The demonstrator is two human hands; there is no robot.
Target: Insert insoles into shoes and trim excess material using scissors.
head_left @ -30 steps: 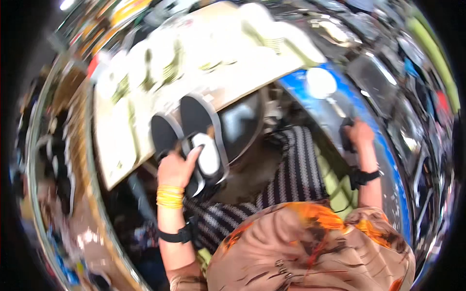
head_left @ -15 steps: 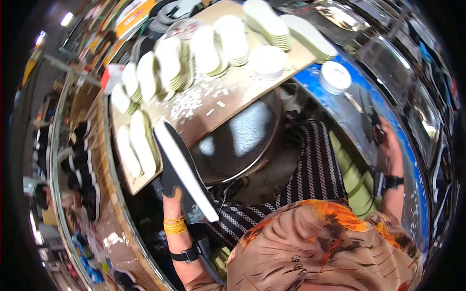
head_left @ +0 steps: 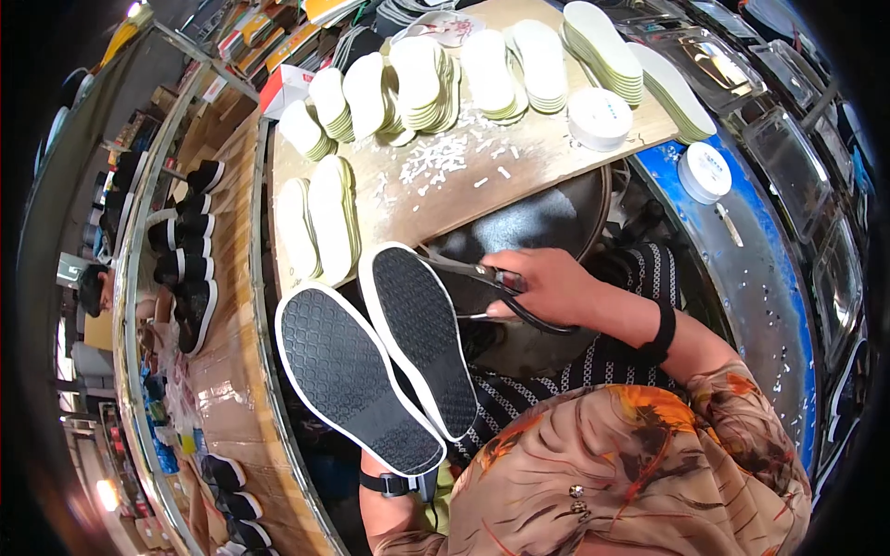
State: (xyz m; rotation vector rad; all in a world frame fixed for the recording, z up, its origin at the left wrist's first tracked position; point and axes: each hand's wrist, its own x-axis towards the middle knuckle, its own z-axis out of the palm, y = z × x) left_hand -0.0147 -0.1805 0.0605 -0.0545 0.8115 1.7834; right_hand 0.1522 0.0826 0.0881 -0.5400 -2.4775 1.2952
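A pair of black shoes with white sole edges is held up in front of me, their dark textured soles turned into view: the left shoe [head_left: 338,371] and the right shoe [head_left: 422,334]. My left hand is hidden behind them; only its forearm with a black strap shows below. In my right hand [head_left: 547,283] is a pair of black-handled scissors [head_left: 501,278], fingers wrapped around the handles. Their blades reach left to the upper edge of the right shoe, and whether they touch it cannot be made out.
Beyond the shoes, a wooden board [head_left: 389,218] bears stacked pale insoles [head_left: 422,79], small white scraps [head_left: 436,157] and a white round tub [head_left: 600,119]. Another tub [head_left: 705,173] stands on the blue bench [head_left: 742,269] at right. A shelf [head_left: 222,371] with black shoes is at left; a person sits beyond.
My right hand has come from the blue bench to the shoes with the scissors in it. The shoes have turned from a side view to soles showing, and the view has shifted.
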